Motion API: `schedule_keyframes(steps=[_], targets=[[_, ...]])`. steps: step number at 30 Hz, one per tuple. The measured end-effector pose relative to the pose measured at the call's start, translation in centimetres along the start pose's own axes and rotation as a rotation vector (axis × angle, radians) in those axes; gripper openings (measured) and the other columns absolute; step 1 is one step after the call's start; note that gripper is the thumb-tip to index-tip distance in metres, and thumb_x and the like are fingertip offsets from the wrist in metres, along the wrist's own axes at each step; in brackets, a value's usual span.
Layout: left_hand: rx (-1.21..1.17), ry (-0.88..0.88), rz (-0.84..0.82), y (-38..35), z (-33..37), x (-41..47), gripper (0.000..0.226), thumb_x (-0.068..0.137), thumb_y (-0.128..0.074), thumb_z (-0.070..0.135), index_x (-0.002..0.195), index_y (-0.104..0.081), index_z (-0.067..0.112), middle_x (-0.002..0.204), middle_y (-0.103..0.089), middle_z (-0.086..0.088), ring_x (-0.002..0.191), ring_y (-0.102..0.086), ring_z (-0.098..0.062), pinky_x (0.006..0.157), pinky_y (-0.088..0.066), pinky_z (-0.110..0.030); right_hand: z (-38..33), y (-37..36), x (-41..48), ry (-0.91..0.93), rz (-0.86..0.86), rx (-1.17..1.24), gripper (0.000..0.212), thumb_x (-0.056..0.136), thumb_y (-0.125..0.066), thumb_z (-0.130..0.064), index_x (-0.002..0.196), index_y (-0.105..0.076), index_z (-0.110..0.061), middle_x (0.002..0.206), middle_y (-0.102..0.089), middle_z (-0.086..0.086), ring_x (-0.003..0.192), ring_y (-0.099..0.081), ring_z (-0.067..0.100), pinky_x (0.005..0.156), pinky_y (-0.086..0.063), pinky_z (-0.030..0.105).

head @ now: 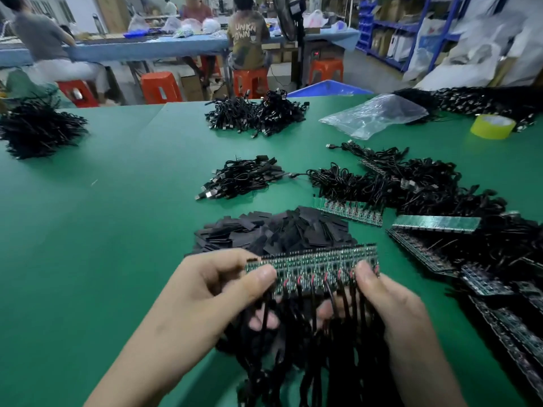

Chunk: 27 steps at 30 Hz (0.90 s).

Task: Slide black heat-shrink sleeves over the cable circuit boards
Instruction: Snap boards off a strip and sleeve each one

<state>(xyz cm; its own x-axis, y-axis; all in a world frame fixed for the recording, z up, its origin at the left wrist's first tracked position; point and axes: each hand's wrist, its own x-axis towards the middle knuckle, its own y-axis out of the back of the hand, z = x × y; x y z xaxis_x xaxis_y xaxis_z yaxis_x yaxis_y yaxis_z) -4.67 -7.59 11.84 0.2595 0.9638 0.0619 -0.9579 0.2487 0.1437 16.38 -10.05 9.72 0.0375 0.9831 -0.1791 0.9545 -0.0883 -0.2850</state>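
A long green strip of joined circuit boards point(311, 267) is held level between both hands above the green table point(111, 230). My left hand point(223, 284) pinches its left end, thumb on top. My right hand point(388, 295) pinches the right end the same way. Black cables point(311, 348) soldered to the boards hang down in a bundle between my wrists. Just behind the strip lies a heap of flat black heat-shrink sleeves point(273, 230).
More board strips with cables point(435, 227) pile up on the right. Cable bundles point(241, 177) lie mid-table, further heaps point(258, 113) at the back and far left point(38, 127). A clear plastic bag point(373, 116) and yellow tape roll point(492, 126) sit back right. People work at a far bench.
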Motion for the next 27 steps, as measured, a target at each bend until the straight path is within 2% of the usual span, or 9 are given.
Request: schedule_keyframes(steps=[4, 8, 10, 13, 15, 18, 20, 23, 27], targets=[[-0.209, 0.151, -0.19, 0.8, -1.9, -0.5, 0.024, 0.088, -0.074, 0.032, 0.085, -0.073, 0.009, 0.074, -0.073, -0.019, 0.061, -0.071, -0.021, 0.059, -0.055, -0.023, 2.4, 1.7, 0.1, -0.136, -0.029, 0.068, 0.049, 0.069, -0.07, -0.044, 0.077, -0.074, 0.004, 0.079, -0.071, 0.035, 0.063, -0.073, 0.039, 0.051, -0.058, 0.034], [-0.301, 0.327, -0.174, 0.1, -5.7, 1.1, 0.018, 0.082, -0.081, 0.033, 0.085, -0.075, 0.017, 0.082, -0.074, -0.018, 0.068, -0.074, -0.026, 0.057, -0.057, -0.025, 4.4, 3.3, 1.8, -0.238, -0.047, -0.04, 0.054, 0.071, -0.072, -0.046, 0.087, -0.074, 0.006, 0.09, -0.073, 0.033, 0.078, -0.076, 0.04, 0.061, -0.062, 0.035], [-0.308, 0.38, -0.159, 0.0, -7.4, 2.4, 0.017, 0.082, -0.083, 0.035, 0.084, -0.076, 0.019, 0.085, -0.075, -0.017, 0.072, -0.075, -0.026, 0.059, -0.059, -0.026, 5.3, 4.2, 3.0, -0.206, 0.0, -0.148, 0.061, 0.074, -0.073, -0.05, 0.096, -0.071, 0.007, 0.098, -0.072, 0.034, 0.084, -0.075, 0.032, 0.076, -0.06, 0.039], [-0.211, 0.356, -0.206, 0.8, -9.0, 4.3, 0.019, 0.087, -0.079, 0.038, 0.087, -0.076, 0.018, 0.068, -0.069, 0.001, 0.055, -0.064, -0.009, 0.051, -0.049, -0.016, 5.3, 5.0, 4.8, -0.012, 0.102, -0.414, 0.047, 0.077, -0.068, -0.053, 0.108, -0.075, -0.019, 0.109, -0.077, -0.003, 0.101, -0.071, 0.004, 0.101, -0.051, 0.037], [-0.074, 0.308, -0.239, 1.4, -9.3, 5.4, 0.031, 0.086, -0.077, 0.048, 0.089, -0.075, 0.017, 0.061, -0.059, 0.005, 0.048, -0.051, -0.002, 0.049, -0.041, -0.011, 4.4, 5.1, 5.9, 0.166, 0.141, -0.582, 0.03, 0.082, -0.071, -0.046, 0.109, -0.071, -0.033, 0.109, -0.073, -0.019, 0.102, -0.066, -0.006, 0.099, -0.05, 0.023], [0.047, 0.236, -0.288, 2.1, -9.4, 7.0, 0.033, 0.084, -0.076, 0.052, 0.094, -0.078, 0.021, 0.07, -0.069, 0.007, 0.056, -0.057, -0.003, 0.054, -0.045, -0.013, 2.9, 4.3, 8.1, 0.416, 0.051, -0.875, 0.014, 0.093, -0.069, -0.04, 0.106, -0.071, -0.036, 0.106, -0.067, -0.025, 0.105, -0.059, -0.008, 0.086, -0.04, 0.004], [0.078, 0.198, -0.252, 2.2, -9.5, 7.6, 0.034, 0.08, -0.079, 0.052, 0.094, -0.08, 0.022, 0.073, -0.071, 0.003, 0.061, -0.056, -0.009, 0.058, -0.05, -0.023, 2.3, 3.0, 9.5, 0.452, -0.125, -1.027, 0.021, 0.089, -0.065, -0.047, 0.103, -0.072, -0.033, 0.101, -0.067, -0.024, 0.103, -0.058, -0.007, 0.085, -0.041, 0.007], [0.049, 0.159, -0.176, 2.1, -10.2, 7.6, 0.04, 0.073, -0.084, 0.055, 0.093, -0.081, 0.021, 0.071, -0.07, -0.013, 0.061, -0.056, -0.014, 0.063, -0.049, -0.031, 2.2, 0.9, 11.2, 0.329, -0.364, -1.142, 0.028, 0.086, -0.065, -0.057, 0.097, -0.073, -0.033, 0.088, -0.07, -0.019, 0.087, -0.063, -0.003, 0.079, -0.053, 0.024], [-0.023, 0.121, -0.12, 1.9, -10.7, 7.2, 0.017, 0.076, -0.085, 0.031, 0.087, -0.083, 0.019, 0.066, -0.073, -0.002, 0.057, -0.06, -0.004, 0.06, -0.048, -0.013, 3.1, 0.0, 12.5, 0.254, -0.486, -1.108, 0.024, 0.083, -0.069, -0.057, 0.085, -0.073, -0.033, 0.079, -0.069, -0.021, 0.071, -0.063, -0.001, 0.066, -0.054, 0.023]])
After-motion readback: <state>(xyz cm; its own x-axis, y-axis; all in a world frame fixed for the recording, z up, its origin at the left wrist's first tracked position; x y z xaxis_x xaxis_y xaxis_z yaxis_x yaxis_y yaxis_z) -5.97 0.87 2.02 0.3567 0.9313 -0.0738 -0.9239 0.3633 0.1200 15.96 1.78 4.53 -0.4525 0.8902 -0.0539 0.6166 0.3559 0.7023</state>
